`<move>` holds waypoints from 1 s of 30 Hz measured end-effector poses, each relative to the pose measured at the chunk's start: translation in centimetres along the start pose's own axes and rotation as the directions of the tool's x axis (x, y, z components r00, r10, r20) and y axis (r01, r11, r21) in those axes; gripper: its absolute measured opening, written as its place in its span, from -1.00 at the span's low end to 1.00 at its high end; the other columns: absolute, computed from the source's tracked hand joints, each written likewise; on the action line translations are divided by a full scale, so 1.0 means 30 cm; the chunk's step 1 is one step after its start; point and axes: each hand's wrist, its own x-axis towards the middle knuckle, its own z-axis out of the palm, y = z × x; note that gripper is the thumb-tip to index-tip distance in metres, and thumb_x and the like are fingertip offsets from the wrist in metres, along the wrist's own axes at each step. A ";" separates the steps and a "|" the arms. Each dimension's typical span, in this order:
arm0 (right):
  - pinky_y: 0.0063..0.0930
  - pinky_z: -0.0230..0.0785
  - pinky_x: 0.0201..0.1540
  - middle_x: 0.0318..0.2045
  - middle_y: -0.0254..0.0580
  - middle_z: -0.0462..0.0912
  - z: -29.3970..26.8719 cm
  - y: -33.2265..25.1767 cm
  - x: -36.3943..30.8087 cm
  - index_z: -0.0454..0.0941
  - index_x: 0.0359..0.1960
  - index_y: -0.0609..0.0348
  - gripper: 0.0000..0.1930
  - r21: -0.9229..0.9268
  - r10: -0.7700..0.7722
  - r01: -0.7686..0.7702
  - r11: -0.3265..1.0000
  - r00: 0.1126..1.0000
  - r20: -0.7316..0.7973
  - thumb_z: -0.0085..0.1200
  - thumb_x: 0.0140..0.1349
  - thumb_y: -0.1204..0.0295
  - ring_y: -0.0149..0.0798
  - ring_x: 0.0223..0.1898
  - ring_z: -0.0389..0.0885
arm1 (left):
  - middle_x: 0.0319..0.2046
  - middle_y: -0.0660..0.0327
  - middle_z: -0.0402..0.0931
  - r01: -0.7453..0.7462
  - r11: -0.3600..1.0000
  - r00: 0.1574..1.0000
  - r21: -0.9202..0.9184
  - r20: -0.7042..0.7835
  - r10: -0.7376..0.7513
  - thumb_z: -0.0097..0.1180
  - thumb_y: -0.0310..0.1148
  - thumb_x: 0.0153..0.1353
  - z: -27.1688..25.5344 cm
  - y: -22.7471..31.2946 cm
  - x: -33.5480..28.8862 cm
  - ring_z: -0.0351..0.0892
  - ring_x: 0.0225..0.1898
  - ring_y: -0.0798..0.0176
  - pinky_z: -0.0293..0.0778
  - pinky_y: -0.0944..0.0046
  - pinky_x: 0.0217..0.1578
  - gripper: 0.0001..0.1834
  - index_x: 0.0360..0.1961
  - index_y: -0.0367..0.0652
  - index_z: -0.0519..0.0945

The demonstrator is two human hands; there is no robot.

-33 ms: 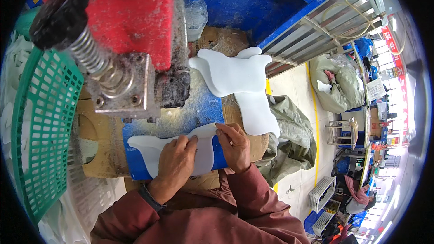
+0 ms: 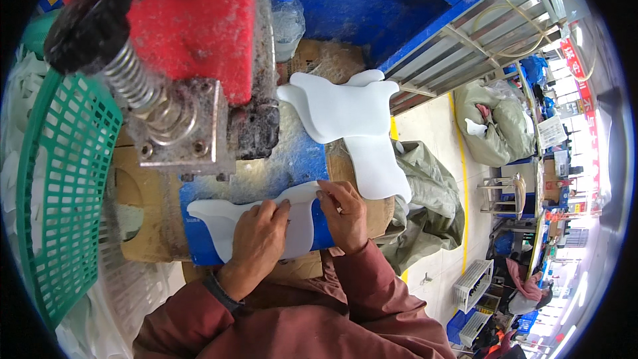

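A white curved, foam-like piece (image 2: 218, 216) with flared corners lies on the blue-covered work surface in front of me. My left hand (image 2: 261, 234) rests across its middle, fingers closed together and bearing down on it. At the piece's far right corner, the thumb and forefinger of my right hand (image 2: 345, 216) pinch the edge. The remaining right fingers curl inward. Farther off to the right, similar white pieces (image 2: 345, 108) overlap in a loose pile, one hanging over the cardboard edge. Part of the held piece is hidden under my left hand.
A dusty red machine head (image 2: 193, 20) with a spring-loaded black knob (image 2: 90, 23) overhangs the far left. The green slotted basket (image 2: 70, 193) stands at left. Behind are a plastic bottle (image 2: 288, 23) and a blue panel (image 2: 332, 0); sacks (image 2: 432, 206) lie on the right-hand floor.
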 end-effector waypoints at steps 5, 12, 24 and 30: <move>-0.51 0.46 -0.27 -0.31 -0.24 0.64 0.015 0.022 0.026 0.65 -0.18 0.23 -0.87 0.000 0.050 -0.050 0.999 0.999 -0.018 0.29 0.26 0.61 -0.41 -0.38 0.58 | -0.27 0.13 0.49 -0.026 1.000 0.999 0.014 -0.035 0.027 0.18 -0.44 0.30 -0.003 -0.001 0.002 0.60 -0.28 0.05 0.53 0.07 -0.23 -0.67 0.07 -0.27 0.66; -0.45 0.48 -0.27 -0.30 -0.19 0.63 0.029 0.040 0.038 0.67 -0.22 0.20 -0.89 -0.048 -0.022 0.021 0.999 0.999 -0.031 0.31 0.24 0.60 -0.28 -0.35 0.62 | -0.22 0.10 0.50 0.017 1.000 1.000 -0.016 -0.011 -0.017 0.34 -0.48 0.17 -0.002 -0.002 0.003 0.61 -0.19 -0.01 0.56 0.02 -0.18 -0.58 0.09 -0.28 0.65; -0.32 0.50 -0.25 -0.33 -0.07 0.62 0.022 0.069 0.086 0.65 -0.22 0.23 -0.85 -0.230 0.043 -0.026 0.973 0.997 0.069 0.35 0.21 0.52 -0.11 -0.34 0.63 | -0.24 0.10 0.50 0.006 1.000 1.000 -0.012 -0.031 -0.006 0.31 -0.47 0.20 0.007 -0.013 0.001 0.58 -0.22 -0.02 0.54 0.00 -0.20 -0.59 0.09 -0.26 0.64; -0.15 0.50 -0.17 -0.35 0.02 0.67 0.004 0.117 0.116 0.63 -0.28 0.23 -0.80 -0.264 0.236 -0.173 0.949 0.945 0.228 0.25 0.25 0.34 0.03 -0.26 0.68 | -0.30 0.05 0.52 -0.074 0.996 0.985 0.051 -0.150 0.081 0.13 -0.42 0.26 0.094 -0.028 -0.015 0.58 -0.29 -0.04 0.52 -0.03 -0.27 -0.80 -0.11 -0.23 0.58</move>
